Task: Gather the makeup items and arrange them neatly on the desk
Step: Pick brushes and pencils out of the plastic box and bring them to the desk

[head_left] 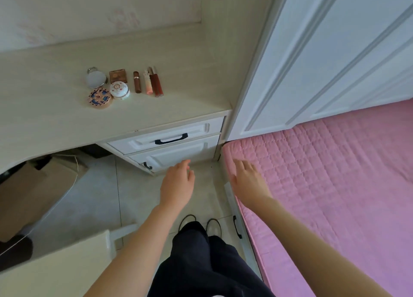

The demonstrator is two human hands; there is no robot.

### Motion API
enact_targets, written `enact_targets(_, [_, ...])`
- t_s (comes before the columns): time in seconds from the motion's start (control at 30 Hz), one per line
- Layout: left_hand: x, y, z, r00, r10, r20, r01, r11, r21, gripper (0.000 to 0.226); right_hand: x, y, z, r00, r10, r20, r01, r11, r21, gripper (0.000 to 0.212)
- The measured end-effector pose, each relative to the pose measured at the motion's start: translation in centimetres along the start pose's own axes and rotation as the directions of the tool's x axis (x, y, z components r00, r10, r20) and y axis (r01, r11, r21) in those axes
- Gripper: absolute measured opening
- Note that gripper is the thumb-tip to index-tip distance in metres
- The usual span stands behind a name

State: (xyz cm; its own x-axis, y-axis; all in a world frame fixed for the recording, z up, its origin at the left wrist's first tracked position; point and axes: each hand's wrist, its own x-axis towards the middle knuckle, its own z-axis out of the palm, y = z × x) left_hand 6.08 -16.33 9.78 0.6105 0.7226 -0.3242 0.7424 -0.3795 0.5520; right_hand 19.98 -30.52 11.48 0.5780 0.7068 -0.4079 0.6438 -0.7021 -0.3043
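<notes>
Nearest the lens: dark trousers (201, 263) and two dark shoes (201, 224) on pale floor tiles (93, 207). Both forearms are bare and stretched forward and down.

Left hand (177, 183): fingers relaxed and slightly spread, palm down, holding nothing. It hangs over the floor just in front of the lower white drawer (176, 157); I cannot tell whether the fingertips touch the drawer front.

Right hand (248, 181): fingers straight and loosely together, palm down, holding nothing. It sits at the near-left corner of the pink quilted bed cover (324, 185); contact with the fabric cannot be confirmed.

Task items: all grouped on the bench (55, 117), a pale wood-grain top, roughly mid-depth and well apart from both hands.
- Round white compact with metal rim (96, 78), leftmost, toward the back.
- Square brown palette (118, 75), just right of it.
- Round flat case with blue and pink pattern (100, 97), nearest the front edge.
- Domed white floral jar (119, 90), touching or just beside the patterned case.
- Brown lipstick tube (137, 82), lying lengthwise, front to back.
- Pink tube (147, 83) and two dark red gloss tubes (156, 83), side by side, closest to the bench's right edge.

Other: upper white drawer with black handle (171, 138) under the bench's right end; white panelled wardrobe door (324, 50) right of it; brown cardboard (33, 189) under the bench at left.
</notes>
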Motion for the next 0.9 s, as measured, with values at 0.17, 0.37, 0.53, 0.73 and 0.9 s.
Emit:
enact_targets(0.17, [-3.1, 3.1, -0.1, 0.979, 0.202, 0.024, -0.203, 0.975, 0.094, 0.039, -5.2, 0.9, 0.5, 0.981, 0.102, -0.166, -0.114, 0.992, -0.061, 0.046])
enact_targets(0.37, [-4.0, 2.3, -0.7, 0.821, 0.551, 0.147, -0.567, 0.759, 0.319, 0.039, -10.1, -0.9, 2.4, 0.917, 0.255, -0.308, -0.253, 0.966, 0.048, 0.048])
enact_targets(0.53, [-4.7, 0.2, -1.2, 0.697, 0.667, 0.263, -0.714, 0.61, 0.344, 0.038, -13.9, -3.5, 5.7, 0.855, 0.428, -0.292, -0.396, 0.903, 0.163, 0.053])
enact_targets(0.73, [-7.2, -0.2, -0.7, 0.556, 0.76, 0.335, -0.83, 0.485, 0.276, 0.038, -18.7, -5.4, 8.8, 0.723, 0.608, -0.328, -0.542, 0.794, 0.276, 0.049])
enact_targets(0.9, [-10.1, 1.7, 1.5, 0.34, 0.846, 0.41, -0.94, 0.292, 0.178, 0.039, -23.2, -5.4, 11.0, 0.576, 0.752, -0.32, -0.669, 0.659, 0.345, 0.048])
